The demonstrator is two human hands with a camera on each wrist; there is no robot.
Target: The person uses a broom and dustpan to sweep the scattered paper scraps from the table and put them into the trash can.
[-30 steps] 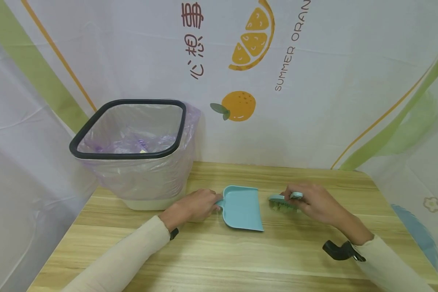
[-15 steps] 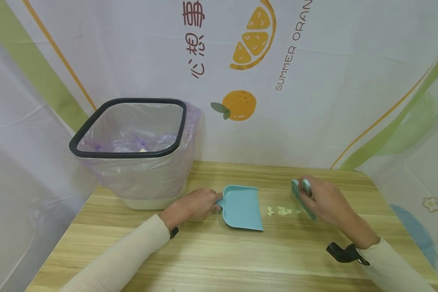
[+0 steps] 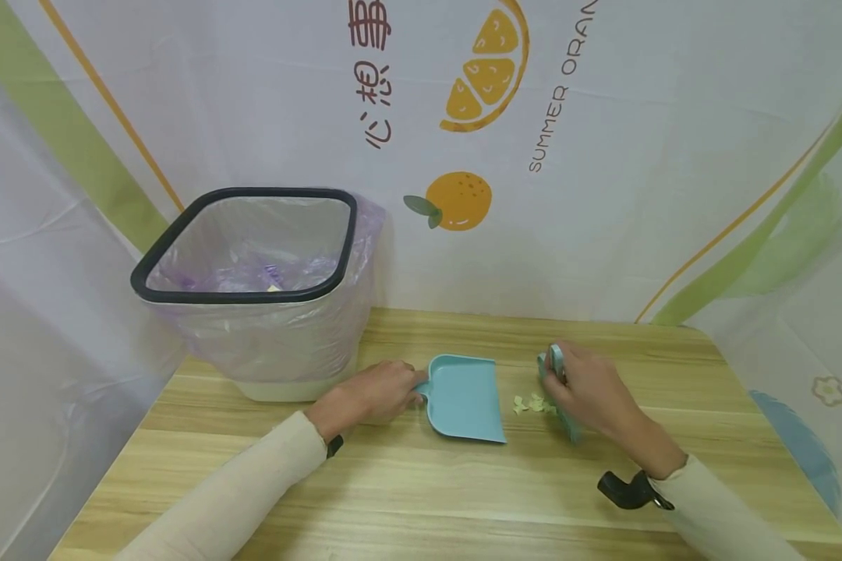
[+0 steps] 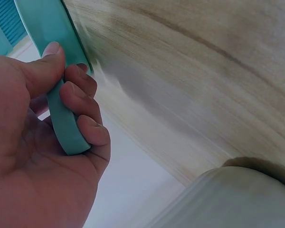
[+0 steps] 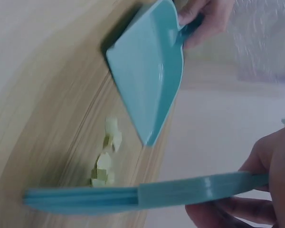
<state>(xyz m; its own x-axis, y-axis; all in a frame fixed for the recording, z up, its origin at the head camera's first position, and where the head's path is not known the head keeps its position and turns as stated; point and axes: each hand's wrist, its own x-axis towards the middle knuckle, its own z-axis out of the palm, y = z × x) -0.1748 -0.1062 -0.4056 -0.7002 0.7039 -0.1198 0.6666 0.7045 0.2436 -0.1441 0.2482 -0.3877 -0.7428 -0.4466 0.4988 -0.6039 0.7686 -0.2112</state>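
Observation:
My left hand [image 3: 384,391] grips the short handle of a light blue dustpan [image 3: 466,399], which lies on the table with its wide edge facing right. In the left wrist view, fingers curl round that handle [image 4: 66,126]. My right hand [image 3: 589,386] holds a small blue brush [image 3: 568,425] by its handle, bristles down at the table. Pale yellow scraps [image 3: 535,403] lie in a little heap between the dustpan's edge and the brush. In the right wrist view the brush [image 5: 133,197] stands right beside the scraps [image 5: 104,164].
A bin [image 3: 298,351] with a black rim and a purple-tinted bag stands at the table's back left, some rubbish inside. A white printed curtain [image 3: 568,249] hangs behind the wooden table [image 3: 421,499].
The brush first lifted off the scraps and went right, uncovering them, then came back left against their right side. The left hand and dustpan stay put.

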